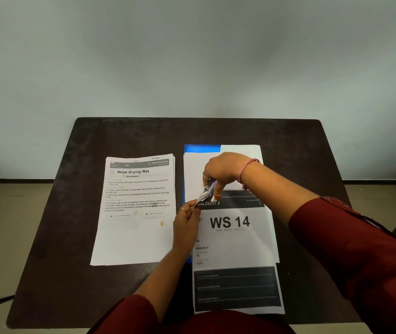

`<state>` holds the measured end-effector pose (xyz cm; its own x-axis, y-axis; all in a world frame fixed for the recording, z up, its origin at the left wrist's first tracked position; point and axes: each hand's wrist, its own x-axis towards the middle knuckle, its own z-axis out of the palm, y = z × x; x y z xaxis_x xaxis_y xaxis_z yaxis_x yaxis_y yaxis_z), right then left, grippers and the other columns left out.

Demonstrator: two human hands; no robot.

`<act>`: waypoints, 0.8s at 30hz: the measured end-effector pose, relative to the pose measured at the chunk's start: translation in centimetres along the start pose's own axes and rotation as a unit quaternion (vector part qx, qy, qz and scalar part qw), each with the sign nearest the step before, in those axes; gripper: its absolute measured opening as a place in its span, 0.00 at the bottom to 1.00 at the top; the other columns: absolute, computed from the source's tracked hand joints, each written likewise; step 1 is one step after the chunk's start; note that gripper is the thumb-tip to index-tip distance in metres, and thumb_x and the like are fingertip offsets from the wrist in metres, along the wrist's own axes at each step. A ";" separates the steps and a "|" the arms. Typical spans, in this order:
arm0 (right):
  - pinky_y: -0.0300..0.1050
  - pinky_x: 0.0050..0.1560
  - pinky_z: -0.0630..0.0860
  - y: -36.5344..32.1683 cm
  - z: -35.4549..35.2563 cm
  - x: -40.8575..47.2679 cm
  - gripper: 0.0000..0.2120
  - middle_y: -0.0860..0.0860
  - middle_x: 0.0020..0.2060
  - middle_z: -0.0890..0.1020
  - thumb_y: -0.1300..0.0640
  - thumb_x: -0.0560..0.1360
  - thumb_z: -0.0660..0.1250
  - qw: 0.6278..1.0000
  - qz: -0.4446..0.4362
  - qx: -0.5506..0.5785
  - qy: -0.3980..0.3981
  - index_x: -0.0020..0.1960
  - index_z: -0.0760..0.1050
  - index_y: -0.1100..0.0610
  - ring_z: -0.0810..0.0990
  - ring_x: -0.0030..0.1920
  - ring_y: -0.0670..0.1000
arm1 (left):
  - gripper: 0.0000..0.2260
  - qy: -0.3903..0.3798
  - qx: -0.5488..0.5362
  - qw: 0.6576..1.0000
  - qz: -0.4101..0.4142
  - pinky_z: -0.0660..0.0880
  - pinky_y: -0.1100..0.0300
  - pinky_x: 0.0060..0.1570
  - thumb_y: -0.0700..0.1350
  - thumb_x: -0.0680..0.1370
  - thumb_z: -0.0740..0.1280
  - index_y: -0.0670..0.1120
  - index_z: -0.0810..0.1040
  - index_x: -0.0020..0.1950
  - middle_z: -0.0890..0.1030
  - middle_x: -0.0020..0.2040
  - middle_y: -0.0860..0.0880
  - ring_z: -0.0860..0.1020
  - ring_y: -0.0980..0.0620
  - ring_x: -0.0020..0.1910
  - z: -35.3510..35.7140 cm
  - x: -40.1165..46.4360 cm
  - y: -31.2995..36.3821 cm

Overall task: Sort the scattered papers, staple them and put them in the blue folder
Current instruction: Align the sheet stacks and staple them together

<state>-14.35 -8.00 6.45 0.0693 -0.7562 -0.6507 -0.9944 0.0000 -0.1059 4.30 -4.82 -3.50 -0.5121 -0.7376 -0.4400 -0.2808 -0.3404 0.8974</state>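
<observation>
On the dark bench (300, 145) there are 2 groups of papers; the left stack (134, 222) lies flat, its top sheet headed "Wipe Drying Mat", well apart from both hands; the right sheets (235, 239), with "WS 14" on top, lie over the blue folder (200, 148), which shows only at the far left corner and a little along the left edge; the near end of the top sheet reaches past the near edge of the bench. The right hand (223, 172) is curled around a small stapler (209, 186) and holds it at the far left corner of the "WS 14" sheet; the left hand (187, 225) pinches this same corner between thumb and fingers and lifts it a little; a pink bracelet (247, 166) is on the right wrist; both sleeves are dark red.
</observation>
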 end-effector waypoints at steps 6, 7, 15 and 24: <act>0.44 0.56 0.74 0.7 0.5 -0.2 0.23 0.51 0.58 0.79 0.46 0.70 0.73 1.000 0.014 0.019 0.009 0.63 0.76 0.53 0.77 0.56 0.52 | 0.07 0.013 -0.030 0.999 -0.037 0.80 0.61 0.36 0.45 0.82 0.60 0.48 0.73 0.58 0.84 0.47 0.47 0.84 0.49 0.42 -0.2 0.1 0.2; 0.44 0.55 0.74 0.9 0.7 -0.3 0.23 0.51 0.58 0.79 0.46 0.70 0.73 1.000 0.018 0.019 0.010 0.63 0.76 0.53 0.77 0.56 0.52 | 0.07 0.013 -0.030 0.999 -0.038 0.80 0.61 0.37 0.45 0.82 0.60 0.48 0.73 0.58 0.84 0.47 0.47 0.84 0.49 0.42 -0.2 0.1 0.1; 0.45 0.57 0.75 0.5 1.9 0.0 0.22 0.50 0.56 0.80 0.45 0.71 0.72 0.999 0.032 0.018 0.027 0.62 0.76 0.53 0.78 0.54 0.52 | 0.05 0.000 -0.023 1.000 -0.019 0.78 0.66 0.33 0.45 0.82 0.60 0.48 0.73 0.56 0.84 0.45 0.48 0.84 0.52 0.39 -0.1 0.0 0.5; 0.43 0.54 0.73 -0.8 1.2 1.0 0.21 0.50 0.56 0.80 0.45 0.73 0.70 0.999 -0.009 -0.002 0.044 0.61 0.76 0.53 0.77 0.53 0.51 | 0.04 0.004 0.037 0.999 0.023 0.77 0.68 0.35 0.44 0.81 0.61 0.54 0.68 0.51 0.79 0.55 0.44 0.82 0.50 0.43 -0.1 0.6 -0.2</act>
<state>-13.34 -7.95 4.94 0.0807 -0.8100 -0.5808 -0.9934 -0.0175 -0.1136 4.13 -5.23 -3.96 -0.5203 -0.7559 -0.3973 -0.3162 -0.2616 0.9119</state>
